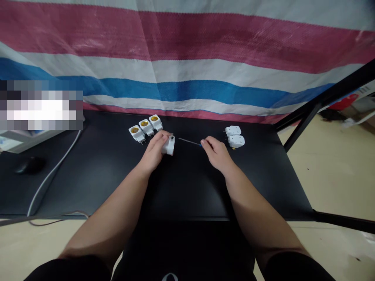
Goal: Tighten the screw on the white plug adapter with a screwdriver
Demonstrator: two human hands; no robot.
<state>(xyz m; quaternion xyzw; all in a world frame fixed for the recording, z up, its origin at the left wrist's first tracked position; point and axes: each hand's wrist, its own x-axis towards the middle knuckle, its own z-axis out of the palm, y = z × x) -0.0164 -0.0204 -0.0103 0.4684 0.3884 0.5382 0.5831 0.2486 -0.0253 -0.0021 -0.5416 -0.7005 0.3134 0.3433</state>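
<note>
My left hand (pixel 155 150) is closed around a white plug-in lamp socket (pixel 168 146), one end of which shows past my fingers. A thin screwdriver (pixel 189 141) is pinched in my right hand (pixel 216 153); its metal shaft points left at the held socket, a short gap apart, and a bit of blue handle shows at my fingertips. Behind my left hand stand three white lamp sockets (pixel 144 124) with brass-coloured threaded insides facing up. To the right of my right hand lie two white plug-in pieces (pixel 236 141), their metal prongs turned left.
All this is on a black table (pixel 181 187). A black mouse (pixel 30 165) and a pale cable (pixel 55 168) lie at the left, near a blurred-out box. A striped sheet (pixel 187 47) hangs behind; a black metal frame (pixel 304 121) rises at the right edge.
</note>
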